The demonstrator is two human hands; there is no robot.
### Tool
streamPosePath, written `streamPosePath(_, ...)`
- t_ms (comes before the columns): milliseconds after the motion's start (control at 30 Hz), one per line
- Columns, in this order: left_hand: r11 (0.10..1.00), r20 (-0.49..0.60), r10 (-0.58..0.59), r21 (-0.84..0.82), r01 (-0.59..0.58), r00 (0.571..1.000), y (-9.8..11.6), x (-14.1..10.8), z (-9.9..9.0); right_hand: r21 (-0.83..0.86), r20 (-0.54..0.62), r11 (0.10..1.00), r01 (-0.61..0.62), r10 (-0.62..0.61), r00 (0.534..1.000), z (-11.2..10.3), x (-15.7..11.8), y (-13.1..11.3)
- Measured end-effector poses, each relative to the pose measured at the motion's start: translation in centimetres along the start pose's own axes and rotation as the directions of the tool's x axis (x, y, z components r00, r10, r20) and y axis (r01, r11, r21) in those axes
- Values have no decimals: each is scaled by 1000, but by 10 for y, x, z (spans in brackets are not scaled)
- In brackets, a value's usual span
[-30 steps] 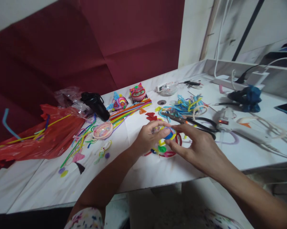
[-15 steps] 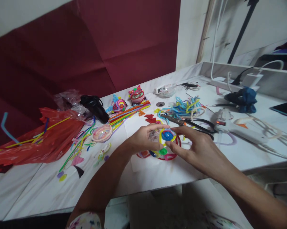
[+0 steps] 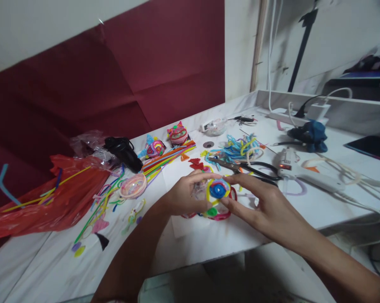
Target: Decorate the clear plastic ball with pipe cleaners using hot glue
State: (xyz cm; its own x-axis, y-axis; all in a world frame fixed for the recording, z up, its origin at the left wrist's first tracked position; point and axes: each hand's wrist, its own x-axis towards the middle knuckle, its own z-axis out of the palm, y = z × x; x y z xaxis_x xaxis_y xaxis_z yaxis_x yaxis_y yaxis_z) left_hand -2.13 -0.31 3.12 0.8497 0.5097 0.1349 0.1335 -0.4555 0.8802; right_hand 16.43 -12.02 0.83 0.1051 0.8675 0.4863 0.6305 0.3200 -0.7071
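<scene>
Between my two hands is a small clear, rounded craft piece with coiled pipe cleaners on it; its blue coil with a yellow rim faces me. My left hand curls round its left side, thumb low and fingers over the top. The thumb and fingers of my right hand pinch its right edge. Below it show green, red and pink coils, partly hidden by my fingers; whether they belong to the same piece I cannot tell. Black-handled scissors lie just behind my right hand.
A tangle of blue and yellow pipe cleaners lies behind the scissors. Two finished-looking decorated balls stand at the back beside straight pipe cleaners. Left are a pink bowl-like piece and a red plastic bag. A glue gun lies right.
My view has shifted slightly, so the table sits lower and further left in the picture. Both hands keep their hold on the craft piece, its blue coil turned a little more toward me.
</scene>
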Motion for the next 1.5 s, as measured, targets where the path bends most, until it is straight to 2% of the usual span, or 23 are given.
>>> streamPosePath(167,991,17,55,123,-57,998,4,-4,-2,43,-3,998,55,-55,998,-5,-2,-1)
streamPosePath(367,958,51,165,229,-172,985,13,-7,2,205,-5,977,-60,62,998,-11,-3,0)
streamPosePath(600,946,72,196,249,-208,978,16,-8,5,415,48,892,-181,177,983,-12,1,7)
streamPosePath(967,963,120,191,171,-210,974,3,-1,1,494,127,821,-286,257,958,-8,9,14)
streamPosePath(1333,989,108,109,-114,-97,988,-10,3,5,661,284,574,-484,405,869,-2,13,19)
streamPosePath(1500,948,129,-65,-303,102,990,-10,3,8,684,329,489,-542,456,827,0,13,21)
